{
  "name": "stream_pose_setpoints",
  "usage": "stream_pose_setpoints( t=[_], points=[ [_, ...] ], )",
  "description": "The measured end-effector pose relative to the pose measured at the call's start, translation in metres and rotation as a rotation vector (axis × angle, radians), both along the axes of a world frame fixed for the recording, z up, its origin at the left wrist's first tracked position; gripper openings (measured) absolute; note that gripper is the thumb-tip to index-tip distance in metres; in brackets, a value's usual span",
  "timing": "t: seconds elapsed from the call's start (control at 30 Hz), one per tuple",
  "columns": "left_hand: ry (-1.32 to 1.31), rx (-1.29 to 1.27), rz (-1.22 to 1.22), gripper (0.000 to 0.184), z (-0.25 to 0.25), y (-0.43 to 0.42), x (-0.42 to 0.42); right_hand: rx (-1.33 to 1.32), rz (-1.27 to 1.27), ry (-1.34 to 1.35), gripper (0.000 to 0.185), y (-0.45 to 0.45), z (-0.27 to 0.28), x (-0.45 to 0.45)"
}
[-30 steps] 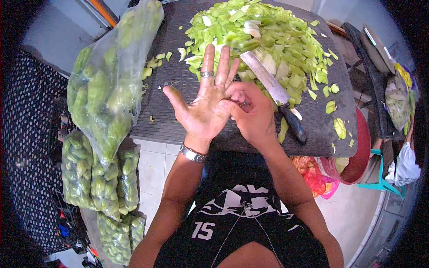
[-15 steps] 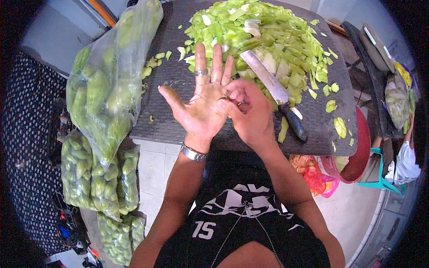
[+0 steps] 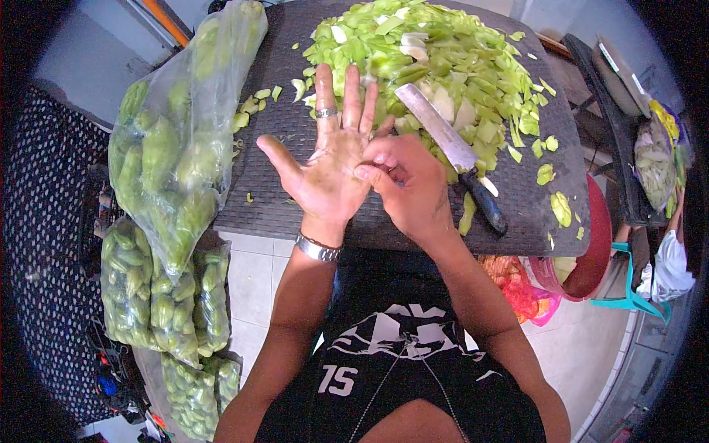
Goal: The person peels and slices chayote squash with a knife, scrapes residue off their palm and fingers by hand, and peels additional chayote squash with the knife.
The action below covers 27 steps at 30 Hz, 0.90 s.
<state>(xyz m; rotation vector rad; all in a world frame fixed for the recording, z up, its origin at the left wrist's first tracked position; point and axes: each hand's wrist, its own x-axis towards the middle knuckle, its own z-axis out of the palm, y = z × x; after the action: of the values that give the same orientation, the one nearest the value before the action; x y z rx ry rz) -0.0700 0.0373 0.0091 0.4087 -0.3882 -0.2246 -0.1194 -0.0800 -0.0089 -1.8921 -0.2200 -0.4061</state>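
Observation:
My left hand (image 3: 327, 171) is held palm up over the front of the dark woven-pattern table (image 3: 262, 199), fingers spread, with a ring on the index finger. The palm looks wet and stained. My right hand (image 3: 408, 184) is curled against the little-finger side of that palm, thumb and fingertips pinched together there. Whatever lies between those fingertips is hidden. Right of both hands rests a knife (image 3: 445, 135) with a broad blade and a black handle (image 3: 484, 203). Its blade leans on a big heap of pale green vegetable peelings (image 3: 443, 63).
Clear bags of green chayote-like vegetables (image 3: 159, 151) stand along the left, with more bags (image 3: 171, 295) lower down. At right are a red tub (image 3: 594, 251), a red net bag (image 3: 508, 284) and a turquoise stool (image 3: 631, 299). Loose peelings (image 3: 561, 209) dot the table's right side.
Both hands have shifted slightly up and left. The right thumb and fingertips have moved a little over the left palm's edge. The knife and peelings stay put.

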Motion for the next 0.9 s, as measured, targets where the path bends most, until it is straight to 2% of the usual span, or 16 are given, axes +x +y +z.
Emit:
stream_pose_setpoints(
  t=[0.1,0.2,0.3,0.4,0.5,0.6,0.7,0.8,0.9],
  points=[
    [0.013,-0.004,-0.008,0.115,-0.005,0.001,0.002,0.023,0.028,0.083,0.027,0.000,-0.002,0.002],
    [0.020,0.018,0.022,0.114,-0.004,0.003,0.005,0.215,-0.060,-0.007,0.022,0.012,-0.009,0.007],
    [0.016,0.038,0.049,0.113,-0.007,0.002,0.008,0.091,-0.058,-0.093,0.025,0.008,-0.015,0.014],
    [0.033,-0.042,-0.021,0.115,-0.012,0.003,0.010,0.067,0.024,-0.019,0.033,0.004,-0.011,0.013],
    [0.034,0.028,0.025,0.115,-0.011,0.006,0.011,0.228,-0.122,-0.135,0.035,0.017,-0.004,0.016],
    [0.016,0.001,0.032,0.116,-0.013,0.007,0.015,0.082,-0.056,-0.175,0.035,0.016,-0.012,0.020],
    [-0.060,0.214,0.128,0.118,-0.010,0.007,0.015,0.038,-0.056,-0.175,0.032,0.017,-0.008,0.023],
    [-0.114,0.261,0.142,0.119,-0.014,0.010,0.019,-0.084,-0.019,-0.103,0.023,0.015,-0.008,0.027],
    [-0.110,0.300,0.156,0.119,-0.014,0.014,0.022,0.000,-0.040,-0.100,0.013,0.022,-0.014,0.029]
  ],
)
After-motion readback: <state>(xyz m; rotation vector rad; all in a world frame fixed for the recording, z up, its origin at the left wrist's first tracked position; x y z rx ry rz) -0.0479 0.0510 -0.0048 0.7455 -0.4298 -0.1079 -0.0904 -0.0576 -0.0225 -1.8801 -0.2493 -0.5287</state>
